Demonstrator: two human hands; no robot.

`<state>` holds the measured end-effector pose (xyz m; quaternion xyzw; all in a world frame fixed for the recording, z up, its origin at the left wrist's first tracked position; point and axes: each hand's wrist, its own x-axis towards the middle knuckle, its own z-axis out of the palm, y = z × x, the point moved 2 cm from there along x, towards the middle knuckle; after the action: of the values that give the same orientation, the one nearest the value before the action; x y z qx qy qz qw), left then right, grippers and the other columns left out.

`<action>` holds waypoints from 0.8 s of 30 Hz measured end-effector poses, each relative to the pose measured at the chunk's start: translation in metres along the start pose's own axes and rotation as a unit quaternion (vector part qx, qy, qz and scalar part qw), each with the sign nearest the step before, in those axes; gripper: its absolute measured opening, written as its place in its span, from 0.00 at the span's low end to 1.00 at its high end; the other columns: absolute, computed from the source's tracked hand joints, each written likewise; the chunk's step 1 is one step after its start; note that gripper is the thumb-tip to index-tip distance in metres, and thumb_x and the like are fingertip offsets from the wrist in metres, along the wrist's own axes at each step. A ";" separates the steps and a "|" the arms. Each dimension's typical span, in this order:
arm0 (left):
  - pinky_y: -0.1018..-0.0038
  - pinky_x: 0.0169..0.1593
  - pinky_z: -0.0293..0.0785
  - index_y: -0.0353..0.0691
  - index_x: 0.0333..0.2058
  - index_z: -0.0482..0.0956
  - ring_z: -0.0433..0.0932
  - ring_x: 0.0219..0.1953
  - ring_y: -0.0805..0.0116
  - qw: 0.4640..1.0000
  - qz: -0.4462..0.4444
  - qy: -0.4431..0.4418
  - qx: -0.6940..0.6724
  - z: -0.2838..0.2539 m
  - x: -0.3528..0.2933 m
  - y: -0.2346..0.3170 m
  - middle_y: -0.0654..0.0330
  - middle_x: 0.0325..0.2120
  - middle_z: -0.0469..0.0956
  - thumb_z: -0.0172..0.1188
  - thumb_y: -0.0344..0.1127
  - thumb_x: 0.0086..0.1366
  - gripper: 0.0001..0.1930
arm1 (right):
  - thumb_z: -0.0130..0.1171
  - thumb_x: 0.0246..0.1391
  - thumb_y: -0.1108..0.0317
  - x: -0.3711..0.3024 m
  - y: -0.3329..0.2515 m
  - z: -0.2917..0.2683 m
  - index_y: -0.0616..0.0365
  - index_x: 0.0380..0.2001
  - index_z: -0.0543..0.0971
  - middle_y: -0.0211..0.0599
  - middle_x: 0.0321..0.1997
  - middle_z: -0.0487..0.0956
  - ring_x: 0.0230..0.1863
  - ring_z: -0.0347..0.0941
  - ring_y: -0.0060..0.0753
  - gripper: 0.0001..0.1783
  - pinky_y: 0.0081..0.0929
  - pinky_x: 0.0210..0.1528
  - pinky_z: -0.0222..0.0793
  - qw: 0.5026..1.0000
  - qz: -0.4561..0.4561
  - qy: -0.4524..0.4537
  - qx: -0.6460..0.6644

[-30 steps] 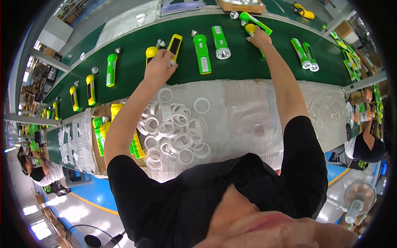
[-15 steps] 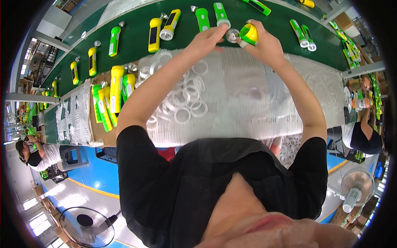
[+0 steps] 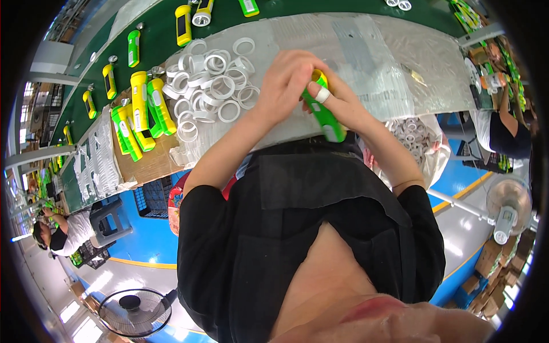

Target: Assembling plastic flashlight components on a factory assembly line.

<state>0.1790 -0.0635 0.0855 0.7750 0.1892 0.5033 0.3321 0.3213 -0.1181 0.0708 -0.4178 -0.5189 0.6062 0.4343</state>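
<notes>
I hold a green and yellow flashlight (image 3: 325,117) close to my chest, above the clear plastic sheet (image 3: 366,51) on the workbench. My right hand (image 3: 337,103) grips its green body; one finger wears a white tape band. My left hand (image 3: 286,83) closes over the flashlight's yellow head end and hides what it presses there. A pile of white plastic rings (image 3: 209,68) lies on the sheet just left of my left hand.
Several green and yellow flashlights (image 3: 143,108) lie on cardboard at the left, more on the green conveyor belt (image 3: 154,28) behind. A bag of white rings (image 3: 414,134) hangs at my right. Other workers sit at far left (image 3: 57,234) and far right (image 3: 506,128). Fans stand on the floor.
My hands came back from the conveyor belt toward my body, bringing the flashlight with them. Both hands now meet on it close above the plastic sheet.
</notes>
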 end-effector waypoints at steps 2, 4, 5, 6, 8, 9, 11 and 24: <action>0.64 0.51 0.65 0.38 0.40 0.79 0.73 0.46 0.55 0.999 0.015 -0.036 -0.011 0.007 -0.016 -0.001 0.56 0.38 0.78 0.43 0.39 0.71 0.16 | 0.52 0.64 0.50 -0.008 0.011 0.008 0.59 0.61 0.59 0.38 0.40 0.74 0.36 0.74 0.28 0.32 0.26 0.38 0.72 0.996 0.030 0.004 0.090; 0.63 0.53 0.64 0.38 0.44 0.79 0.72 0.50 0.55 0.998 0.046 -0.050 0.006 0.012 -0.021 -0.002 0.55 0.43 0.78 0.43 0.39 0.71 0.16 | 0.51 0.64 0.50 -0.015 0.014 0.015 0.59 0.61 0.57 0.37 0.40 0.73 0.35 0.73 0.28 0.32 0.26 0.37 0.72 0.993 0.027 0.028 0.114; 0.63 0.53 0.64 0.38 0.44 0.79 0.72 0.50 0.55 0.998 0.045 -0.053 0.005 0.014 -0.021 -0.003 0.55 0.43 0.78 0.43 0.39 0.71 0.16 | 0.51 0.64 0.51 -0.017 0.015 0.017 0.58 0.60 0.59 0.37 0.40 0.73 0.35 0.73 0.28 0.30 0.26 0.37 0.72 0.988 0.021 0.077 0.131; 0.63 0.55 0.64 0.37 0.46 0.77 0.71 0.52 0.53 0.995 0.057 -0.074 0.029 0.017 -0.021 -0.004 0.53 0.45 0.77 0.43 0.39 0.71 0.17 | 0.51 0.65 0.52 -0.019 0.016 0.017 0.57 0.59 0.60 0.37 0.40 0.73 0.35 0.73 0.28 0.28 0.26 0.36 0.71 0.981 0.014 0.127 0.148; 0.62 0.56 0.63 0.37 0.49 0.76 0.71 0.54 0.52 0.992 0.069 -0.097 0.051 0.026 -0.020 -0.008 0.51 0.48 0.76 0.43 0.39 0.70 0.18 | 0.51 0.64 0.53 -0.023 0.022 0.008 0.56 0.59 0.62 0.38 0.40 0.74 0.34 0.74 0.28 0.27 0.26 0.36 0.71 0.975 0.014 0.133 0.175; 0.64 0.58 0.63 0.36 0.52 0.74 0.70 0.56 0.52 0.997 0.022 -0.079 0.004 0.032 -0.017 -0.016 0.52 0.52 0.74 0.42 0.41 0.72 0.19 | 0.51 0.64 0.53 -0.025 0.025 0.001 0.55 0.58 0.63 0.38 0.39 0.74 0.34 0.74 0.29 0.25 0.26 0.36 0.71 0.970 0.014 0.135 0.200; 0.63 0.61 0.62 0.36 0.56 0.71 0.68 0.58 0.52 0.989 -0.127 -0.053 -0.058 0.040 -0.010 -0.036 0.50 0.57 0.70 0.49 0.43 0.70 0.22 | 0.49 0.65 0.54 -0.031 0.029 -0.016 0.54 0.57 0.65 0.40 0.36 0.76 0.33 0.74 0.29 0.23 0.27 0.35 0.71 0.968 -0.002 0.151 0.202; 0.66 0.50 0.70 0.40 0.50 0.77 0.71 0.51 0.56 0.974 -0.076 -0.113 0.178 0.067 -0.005 -0.106 0.57 0.48 0.76 0.66 0.42 0.57 0.23 | 0.49 0.64 0.54 -0.056 0.032 -0.036 0.57 0.55 0.68 0.39 0.32 0.76 0.29 0.73 0.27 0.22 0.25 0.31 0.69 0.964 -0.008 0.205 0.172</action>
<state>0.2418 -0.0134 -0.0111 0.8569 0.2956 0.3438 0.2451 0.3681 -0.1648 0.0379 -0.4478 -0.3102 0.5845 0.6014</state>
